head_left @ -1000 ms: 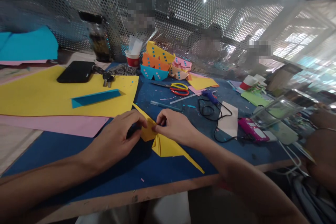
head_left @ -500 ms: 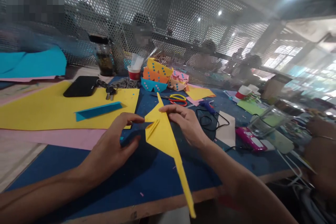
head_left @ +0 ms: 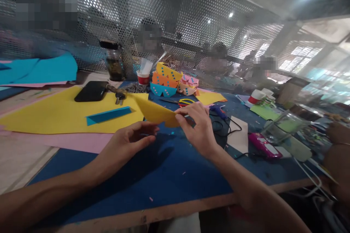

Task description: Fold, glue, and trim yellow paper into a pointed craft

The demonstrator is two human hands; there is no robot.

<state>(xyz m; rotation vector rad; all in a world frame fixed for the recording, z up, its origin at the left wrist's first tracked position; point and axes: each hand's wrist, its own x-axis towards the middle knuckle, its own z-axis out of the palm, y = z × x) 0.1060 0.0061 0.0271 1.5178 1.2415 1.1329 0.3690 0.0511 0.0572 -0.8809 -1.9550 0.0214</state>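
Note:
My right hand (head_left: 201, 131) pinches the edge of a folded yellow paper cutout (head_left: 157, 112) between thumb and fingers. The cutout is held above the blue table top (head_left: 164, 174), slanting up and away to the left. Just under its lower left side is my left hand (head_left: 131, 140), its thumb and fingers apart and nothing in them. A folded blue paper strip (head_left: 108, 115) lies on the large yellow sheet (head_left: 57, 116) left of that hand. Beyond my right hand lie scissors with yellow and red handles (head_left: 187, 102), partly covered by it.
Coloured paper masks (head_left: 164, 80) stand at the back beside a red and white cup (head_left: 143, 77). A black phone (head_left: 91, 91), keys (head_left: 119, 97) and a jar (head_left: 114, 63) are at left. A blue glue gun (head_left: 218, 111), pink device (head_left: 264, 145) and another person's arm (head_left: 339, 153) are at right.
The yellow cutout has swung from pointing down toward the table's front edge to slanting away to the left. My left fingers have come off its edge; my right hand still pinches it.

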